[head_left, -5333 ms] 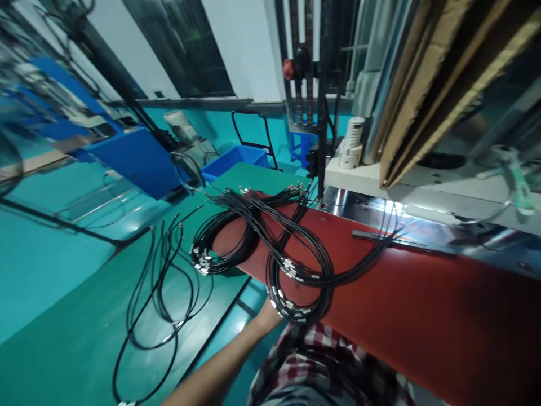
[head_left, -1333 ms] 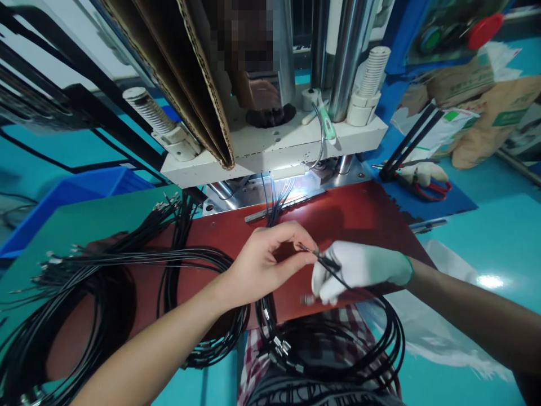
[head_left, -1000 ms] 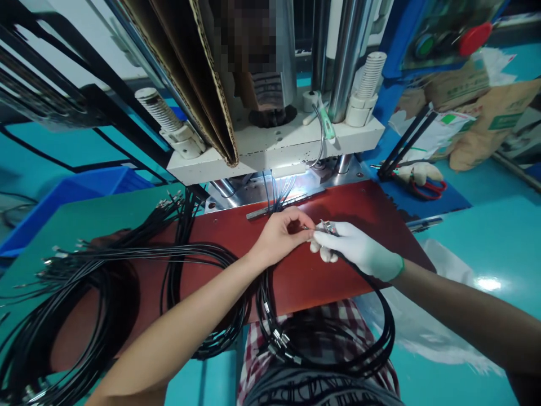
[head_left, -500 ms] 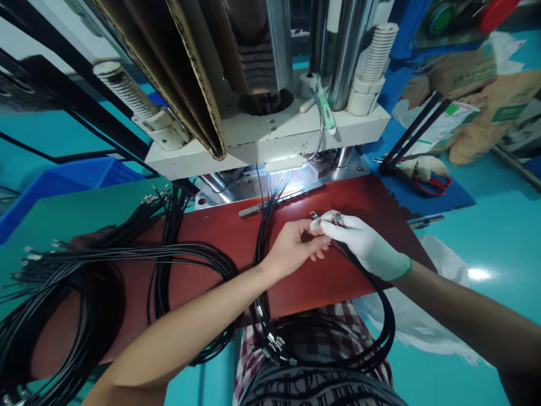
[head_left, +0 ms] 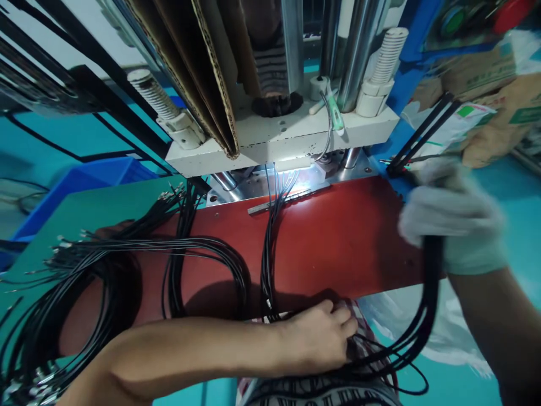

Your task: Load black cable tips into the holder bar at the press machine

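So the right hand (head_left: 454,217), in a white glove and a bit blurred, is fisted around a bundle of black cables (head_left: 426,304) out past the right end of the red mat (head_left: 338,242). The bundle droops down to the lap, where the bare left hand (head_left: 323,338) lies curled on the same cables. More cable coils (head_left: 105,265) pile up on the table's left side, under the press (head_left: 279,141).

black cables (head_left: 426,293) | red mat (head_left: 346,237) | seemingly white glove (head_left: 456,217) | blue bin (head_left: 80,183)
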Demonstrator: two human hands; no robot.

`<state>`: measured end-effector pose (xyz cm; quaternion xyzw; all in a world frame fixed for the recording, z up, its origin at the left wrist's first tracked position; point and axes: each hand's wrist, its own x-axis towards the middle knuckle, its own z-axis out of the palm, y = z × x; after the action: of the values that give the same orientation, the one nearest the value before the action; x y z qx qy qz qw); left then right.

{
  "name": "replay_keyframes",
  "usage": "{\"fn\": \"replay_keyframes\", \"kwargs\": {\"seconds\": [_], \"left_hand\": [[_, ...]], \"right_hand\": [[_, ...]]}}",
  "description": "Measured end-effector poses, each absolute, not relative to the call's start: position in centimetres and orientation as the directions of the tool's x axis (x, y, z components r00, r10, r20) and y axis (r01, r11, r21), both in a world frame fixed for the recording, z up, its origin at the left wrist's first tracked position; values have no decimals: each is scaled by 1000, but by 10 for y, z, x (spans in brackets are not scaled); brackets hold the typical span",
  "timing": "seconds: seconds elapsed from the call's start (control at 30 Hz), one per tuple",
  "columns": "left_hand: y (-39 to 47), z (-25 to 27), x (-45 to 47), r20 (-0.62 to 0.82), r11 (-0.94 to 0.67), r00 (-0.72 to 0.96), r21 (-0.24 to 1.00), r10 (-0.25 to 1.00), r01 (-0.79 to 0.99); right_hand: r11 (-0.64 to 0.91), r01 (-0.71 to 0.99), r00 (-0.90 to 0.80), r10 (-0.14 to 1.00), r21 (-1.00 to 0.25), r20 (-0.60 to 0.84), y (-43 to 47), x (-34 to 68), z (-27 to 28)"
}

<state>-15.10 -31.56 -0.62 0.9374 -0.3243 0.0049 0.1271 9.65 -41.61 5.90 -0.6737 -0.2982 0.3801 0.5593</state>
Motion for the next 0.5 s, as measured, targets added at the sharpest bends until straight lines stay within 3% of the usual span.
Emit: {"fn": "replay_keyframes", "kwargs": {"seconds": [0.07, 0.13, 0.2, 0.27, 0.37, 0.5], "left_hand": [[-294, 1, -135, 136, -763, 828, 330, -544, -556], [-259, 10, -109, 168, -847, 925, 374, -340, -379], [-223, 12, -79, 187, -976, 982, 208, -29, -68], [-196, 7, -53, 148, -990, 979, 11, 141, 141], [-183, -3, -28, 71, -968, 977, -142, 199, 207], [-191, -3, -14, -11, -982, 988, -108, 157, 155]], "right_hand": [[-186, -190, 419, 873, -964, -251, -393, 75, 47], [-214, -266, 344, 890, -940, -300, -375, 59, 29], [-227, -373, 281, 897, -900, -342, -366, 52, 13], [-209, -503, 237, 900, -839, -366, -364, 52, 3], [-194, -566, 270, 875, -802, -402, -366, 60, 1], [-238, -529, 292, 850, -815, -438, -365, 70, 3]]}}
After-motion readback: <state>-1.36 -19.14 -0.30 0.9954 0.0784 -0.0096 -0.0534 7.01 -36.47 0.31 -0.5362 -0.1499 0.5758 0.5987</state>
